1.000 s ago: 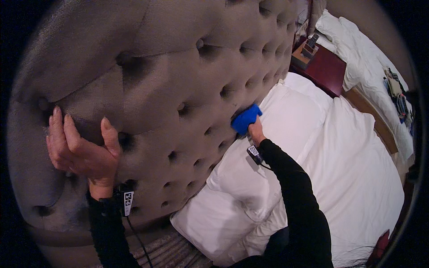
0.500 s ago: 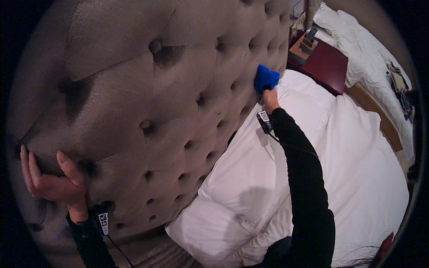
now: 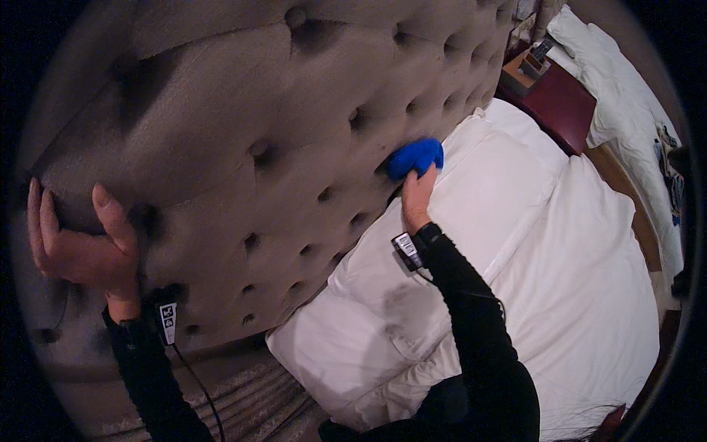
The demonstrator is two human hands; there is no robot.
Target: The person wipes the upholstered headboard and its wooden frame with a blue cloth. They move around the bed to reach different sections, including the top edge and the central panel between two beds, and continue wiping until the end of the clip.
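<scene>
A large grey-brown tufted headboard (image 3: 294, 96) fills the left and middle of the view. My left hand (image 3: 87, 243) rests against its left part with fingers spread, holding nothing. In my right hand (image 3: 418, 197) is a bunched blue cloth (image 3: 417, 156), pressed to the headboard's lower part where it meets the bed. The cloth hides some of that hand's fingertips. Just right of this hand lie white pillows and bedding (image 3: 501, 169). Each wrist carries a small black device with a cable.
Beyond the bed stands a dark red nightstand (image 3: 560, 103) with a brown organizer box (image 3: 524, 72) and a remote control (image 3: 543, 50) on it. A second bed with white bedding (image 3: 615, 81) is at the far right. Folds of patterned curtain-like fabric (image 3: 236, 405) show at the bottom.
My right hand has drawn the blue cloth nearer and to the left along the headboard's lower part. The left hand keeps its pose against the headboard; the whole view has shifted slightly.
</scene>
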